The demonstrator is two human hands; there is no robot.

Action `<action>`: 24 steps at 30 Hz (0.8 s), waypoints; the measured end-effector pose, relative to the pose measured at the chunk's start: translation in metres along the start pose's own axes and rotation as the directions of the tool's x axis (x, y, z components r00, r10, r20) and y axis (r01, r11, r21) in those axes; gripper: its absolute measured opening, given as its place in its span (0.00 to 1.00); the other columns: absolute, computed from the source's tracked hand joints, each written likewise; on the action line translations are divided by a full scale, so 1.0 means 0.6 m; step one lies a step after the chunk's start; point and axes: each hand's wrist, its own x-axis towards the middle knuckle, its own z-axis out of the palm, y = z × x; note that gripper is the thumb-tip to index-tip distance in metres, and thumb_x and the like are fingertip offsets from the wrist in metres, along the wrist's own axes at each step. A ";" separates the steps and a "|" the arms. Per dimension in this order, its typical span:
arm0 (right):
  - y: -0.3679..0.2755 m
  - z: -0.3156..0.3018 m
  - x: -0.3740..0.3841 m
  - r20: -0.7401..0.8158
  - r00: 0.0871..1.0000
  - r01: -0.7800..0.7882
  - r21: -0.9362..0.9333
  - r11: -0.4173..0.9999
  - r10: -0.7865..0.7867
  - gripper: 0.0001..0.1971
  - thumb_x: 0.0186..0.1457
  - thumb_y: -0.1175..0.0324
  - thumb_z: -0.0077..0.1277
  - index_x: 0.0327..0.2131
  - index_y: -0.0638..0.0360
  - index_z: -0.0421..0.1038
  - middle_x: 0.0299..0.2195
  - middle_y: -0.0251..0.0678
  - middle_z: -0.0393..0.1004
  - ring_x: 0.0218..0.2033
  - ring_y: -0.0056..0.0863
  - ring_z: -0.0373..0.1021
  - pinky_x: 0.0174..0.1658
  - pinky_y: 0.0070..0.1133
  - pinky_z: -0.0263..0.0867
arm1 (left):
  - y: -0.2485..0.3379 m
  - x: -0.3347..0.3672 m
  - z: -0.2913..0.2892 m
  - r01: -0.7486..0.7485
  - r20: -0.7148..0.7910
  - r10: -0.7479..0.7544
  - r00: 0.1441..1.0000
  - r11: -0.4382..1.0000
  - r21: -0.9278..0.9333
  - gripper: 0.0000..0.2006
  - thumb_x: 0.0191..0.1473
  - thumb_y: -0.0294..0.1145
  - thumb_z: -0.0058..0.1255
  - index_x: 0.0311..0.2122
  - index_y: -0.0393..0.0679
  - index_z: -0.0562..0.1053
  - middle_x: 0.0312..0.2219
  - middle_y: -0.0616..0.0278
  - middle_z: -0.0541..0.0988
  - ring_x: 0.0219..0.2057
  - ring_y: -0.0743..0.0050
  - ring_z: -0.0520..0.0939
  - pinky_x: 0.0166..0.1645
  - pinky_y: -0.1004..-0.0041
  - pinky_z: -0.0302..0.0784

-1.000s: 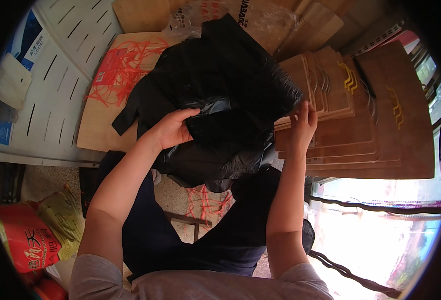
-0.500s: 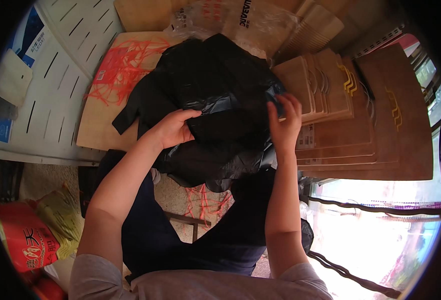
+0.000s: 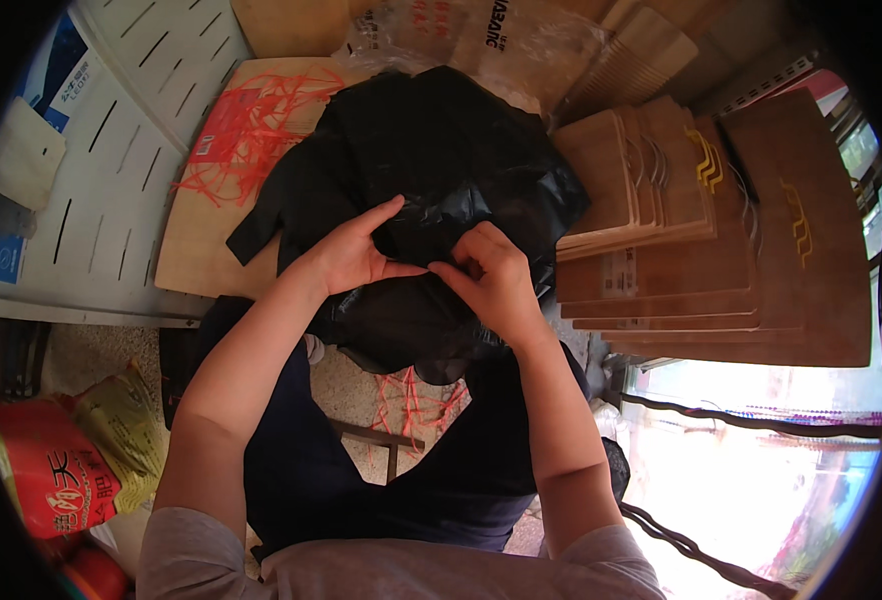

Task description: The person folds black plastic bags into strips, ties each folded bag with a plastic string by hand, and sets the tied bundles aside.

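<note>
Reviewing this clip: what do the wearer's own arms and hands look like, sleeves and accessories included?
Short, plain grey sleeves end above the elbows, leaving the left arm and right arm bare below. The left grip and right grip are ungloved human hands, and no watch, bracelet or ring shows.

Grey short sleeves (image 3: pixel 193 550), seemingly navy trousers (image 3: pixel 306 475)

left hand (image 3: pixel 353 256): digits parted | right hand (image 3: pixel 496 278): fingers curled | close together
</note>
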 end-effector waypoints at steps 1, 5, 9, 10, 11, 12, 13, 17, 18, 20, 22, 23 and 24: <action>0.001 -0.002 0.001 -0.002 1.000 -0.021 0.024 1.000 0.021 0.07 0.46 0.76 0.60 0.24 0.65 0.70 0.25 0.36 0.68 0.21 0.25 0.67 0.25 0.21 0.63 | 0.002 -0.002 -0.003 0.005 0.061 -0.004 0.998 1.000 -0.024 0.24 0.62 0.50 0.41 0.54 0.42 0.66 0.48 0.57 0.76 0.48 0.64 0.78 0.52 0.59 0.76; 0.018 -0.021 -0.003 0.017 0.997 -0.073 0.109 0.991 0.071 0.09 0.51 0.73 0.58 0.24 0.66 0.68 0.21 0.33 0.66 0.20 0.19 0.66 0.24 0.18 0.62 | 0.006 -0.003 0.011 -0.004 0.133 0.016 0.991 0.996 -0.091 0.28 0.60 0.55 0.41 0.57 0.43 0.64 0.50 0.58 0.74 0.50 0.68 0.77 0.52 0.63 0.75; 0.033 -0.037 -0.001 -0.006 0.950 -0.277 0.449 0.850 0.312 0.12 0.58 0.67 0.54 0.24 0.62 0.68 0.19 0.27 0.67 0.19 0.15 0.67 0.24 0.14 0.62 | 0.008 -0.004 0.005 0.011 0.106 -0.001 0.994 0.995 -0.096 0.27 0.60 0.54 0.42 0.56 0.44 0.65 0.49 0.60 0.75 0.49 0.69 0.78 0.51 0.65 0.76; 0.040 -0.046 0.001 -0.048 0.937 -0.266 0.548 0.793 0.347 0.12 0.59 0.66 0.52 0.24 0.61 0.69 0.19 0.25 0.67 0.19 0.14 0.68 0.24 0.14 0.62 | 0.004 0.001 -0.003 0.014 0.089 -0.005 0.996 0.995 -0.095 0.25 0.61 0.52 0.42 0.55 0.43 0.66 0.48 0.60 0.76 0.48 0.69 0.78 0.51 0.65 0.76; 0.046 -0.058 0.004 -0.144 0.902 -0.238 0.621 0.747 0.407 0.11 0.60 0.65 0.51 0.26 0.60 0.69 0.19 0.24 0.67 0.20 0.14 0.68 0.24 0.14 0.62 | 0.000 0.006 -0.010 0.017 0.073 -0.010 0.997 0.995 -0.094 0.23 0.61 0.50 0.42 0.53 0.43 0.67 0.47 0.60 0.76 0.47 0.69 0.79 0.51 0.65 0.76; 0.055 -0.073 0.005 -0.231 0.851 -0.199 0.688 0.698 0.471 0.10 0.60 0.65 0.50 0.27 0.59 0.69 0.19 0.23 0.67 0.20 0.14 0.69 0.24 0.13 0.62 | -0.003 0.009 -0.012 0.018 0.074 -0.011 0.997 0.995 -0.094 0.23 0.61 0.50 0.42 0.53 0.43 0.67 0.47 0.60 0.76 0.47 0.69 0.79 0.51 0.65 0.76; 0.073 -0.092 0.003 -0.365 0.765 -0.176 0.674 0.718 0.531 0.10 0.61 0.65 0.50 0.29 0.59 0.70 0.20 0.24 0.67 0.21 0.13 0.68 0.25 0.13 0.62 | -0.006 0.008 -0.016 0.009 0.043 -0.005 0.999 0.996 -0.091 0.22 0.61 0.47 0.42 0.52 0.41 0.68 0.46 0.59 0.77 0.46 0.67 0.79 0.51 0.65 0.76; 0.100 -0.126 -0.003 -0.875 0.471 -0.069 0.086 0.994 0.109 0.08 0.59 0.67 0.52 0.35 0.61 0.71 0.25 0.26 0.70 0.24 0.11 0.65 0.28 0.12 0.61 | -0.008 0.013 -0.026 0.039 0.030 -0.037 0.999 0.995 -0.095 0.18 0.61 0.42 0.43 0.50 0.41 0.69 0.45 0.60 0.77 0.45 0.67 0.80 0.50 0.64 0.76; 0.081 -0.112 -0.004 -0.747 0.639 -0.054 0.193 0.980 0.183 0.07 0.57 0.68 0.53 0.36 0.62 0.72 0.28 0.27 0.70 0.26 0.12 0.64 0.29 0.13 0.61 | -0.007 0.010 -0.030 0.032 0.019 -0.031 0.999 0.995 -0.094 0.18 0.61 0.42 0.43 0.50 0.41 0.69 0.45 0.60 0.77 0.45 0.67 0.80 0.50 0.64 0.76; 0.049 -0.094 -0.016 -0.342 0.926 -0.088 0.220 0.972 0.161 0.12 0.50 0.72 0.60 0.38 0.62 0.74 0.33 0.31 0.71 0.30 0.17 0.66 0.32 0.16 0.63 | -0.007 0.018 -0.019 0.039 -0.004 -0.040 0.999 0.996 -0.080 0.19 0.61 0.42 0.43 0.51 0.40 0.68 0.45 0.60 0.77 0.45 0.67 0.80 0.49 0.64 0.76; 0.007 -0.046 -0.010 -0.066 0.996 0.063 0.036 0.997 -0.061 0.19 0.42 0.70 0.66 0.41 0.60 0.76 0.35 0.37 0.72 0.34 0.28 0.69 0.37 0.21 0.67 | -0.004 0.008 -0.017 0.030 0.004 -0.030 1.000 0.996 -0.084 0.19 0.61 0.43 0.42 0.51 0.40 0.68 0.45 0.60 0.77 0.45 0.67 0.79 0.49 0.65 0.76; 0.009 -0.022 -0.005 -0.046 0.973 0.223 -0.054 0.973 -0.226 0.18 0.42 0.71 0.64 0.40 0.60 0.76 0.36 0.38 0.72 0.35 0.32 0.70 0.38 0.23 0.67 | -0.005 0.005 -0.017 0.021 0.023 -0.019 1.000 0.996 -0.089 0.19 0.61 0.43 0.42 0.51 0.40 0.68 0.46 0.60 0.77 0.45 0.68 0.79 0.49 0.65 0.76; 0.012 -0.012 -0.002 -0.016 0.967 0.253 -0.054 0.966 -0.254 0.15 0.42 0.74 0.63 0.38 0.60 0.77 0.34 0.37 0.72 0.34 0.35 0.69 0.37 0.24 0.67 | -0.005 0.006 -0.015 0.022 0.026 -0.020 0.999 0.996 -0.089 0.19 0.61 0.43 0.42 0.51 0.40 0.68 0.46 0.60 0.77 0.45 0.68 0.79 0.49 0.65 0.76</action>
